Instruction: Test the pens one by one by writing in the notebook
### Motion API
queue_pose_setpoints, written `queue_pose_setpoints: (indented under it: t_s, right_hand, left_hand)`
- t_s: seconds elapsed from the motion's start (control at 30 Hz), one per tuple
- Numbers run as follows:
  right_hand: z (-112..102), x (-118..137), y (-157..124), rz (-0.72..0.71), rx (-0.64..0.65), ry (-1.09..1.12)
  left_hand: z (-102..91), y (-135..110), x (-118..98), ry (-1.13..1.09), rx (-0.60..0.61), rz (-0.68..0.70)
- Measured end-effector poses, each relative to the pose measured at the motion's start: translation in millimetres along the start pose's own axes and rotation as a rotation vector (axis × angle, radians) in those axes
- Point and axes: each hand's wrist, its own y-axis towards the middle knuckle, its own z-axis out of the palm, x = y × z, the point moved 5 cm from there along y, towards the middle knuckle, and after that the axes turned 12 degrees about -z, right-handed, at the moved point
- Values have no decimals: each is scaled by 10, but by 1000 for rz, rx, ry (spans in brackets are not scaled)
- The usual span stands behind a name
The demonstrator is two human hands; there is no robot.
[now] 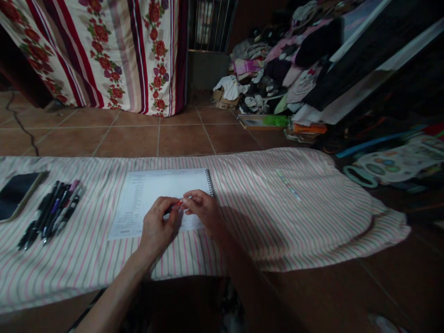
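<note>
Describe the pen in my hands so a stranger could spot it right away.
Find the striped cloth across the tiled floor, then the spiral notebook at its middle. Over the notebook's near edge, the left hand and right hand pinch a pen between them. It is red and held up, unlike the dark pens lying in a row at the cloth's left.

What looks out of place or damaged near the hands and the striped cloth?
One light pen lies alone on the striped cloth, far right of the notebook, while the other pens lie together at the left. A dark crack runs across the floor tiles. The left hand and right hand hold a red pen.
</note>
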Motion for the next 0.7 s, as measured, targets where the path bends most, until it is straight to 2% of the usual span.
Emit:
queue_pose_setpoints:
  t_s: [0.4, 0.5, 0.6, 0.63, 0.7]
  right_hand:
    - [20, -27, 16, -71, -57, -3]
    - [11, -19, 30, -76, -93, -19]
    - [-27, -6, 54, -82, -160, -31]
    - [-43, -2, 61, -82, -187, -30]
    - [-73, 2, 71, -68, -245, -14]
  left_hand:
    - [-37, -6, -9, 161, -124, 183]
    - [-110, -31, -63, 168, -223, 197]
    - [-190, -114, -145, 77, -313, 178]
    - [-188, -146, -162, 17, -297, 149]
    - [-113, -198, -159, -123, -177, 31]
